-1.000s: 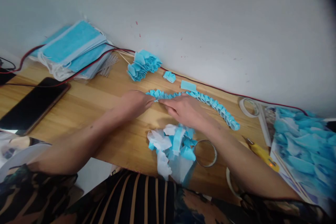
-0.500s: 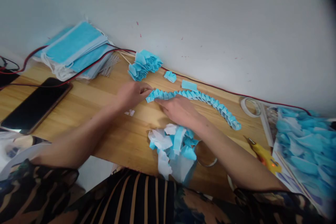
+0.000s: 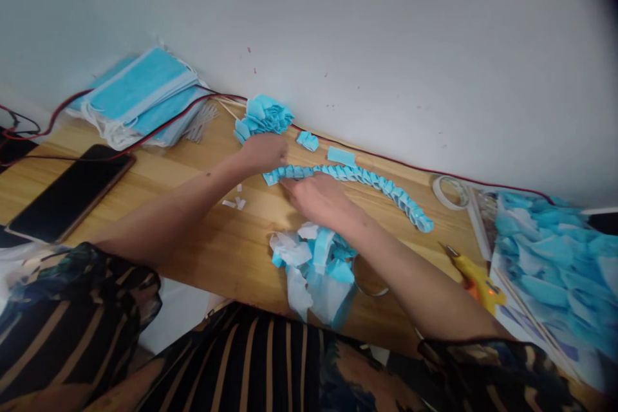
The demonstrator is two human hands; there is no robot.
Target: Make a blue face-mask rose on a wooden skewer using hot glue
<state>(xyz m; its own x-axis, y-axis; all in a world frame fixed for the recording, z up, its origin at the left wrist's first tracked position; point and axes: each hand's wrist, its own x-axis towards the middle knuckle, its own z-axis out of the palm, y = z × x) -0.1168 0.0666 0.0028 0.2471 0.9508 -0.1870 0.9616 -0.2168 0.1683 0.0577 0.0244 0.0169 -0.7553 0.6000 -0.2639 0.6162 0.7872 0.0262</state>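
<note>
Wood table (image 3: 203,241), against a pale wall. Chain (image 3: 386,187), pale blue, pleated, lies across the middle, curving toward the near right; left end just below the left hand.

Left hand (image 3: 265,153): curled, knuckles up, above the chain's left end and in front of the blue flower (image 3: 265,114). Fingertips hidden; cannot tell whether it grips anything.

Right hand (image 3: 316,196): laid against the chain's near edge, index finger reaching toward the left end. Touching; cannot tell whether the chain is pinched.

Beyond the chain: folded piece (image 3: 308,140) and flat strip (image 3: 341,156), both blue. Near side: scraps (image 3: 313,264), blue and white; white bits (image 3: 234,203) nearer the left arm.

Left: masks (image 3: 149,90), stacked, in clear wrap; phone (image 3: 72,193), face dark. Right: tape roll (image 3: 450,193); glue gun (image 3: 476,277), yellow, orange glow on its body, any lettering too small to read; blue pieces (image 3: 555,257), heaped. Purple marks on the sheet (image 3: 521,318) beneath the sticks (image 3: 541,328): too blurred to read.
</note>
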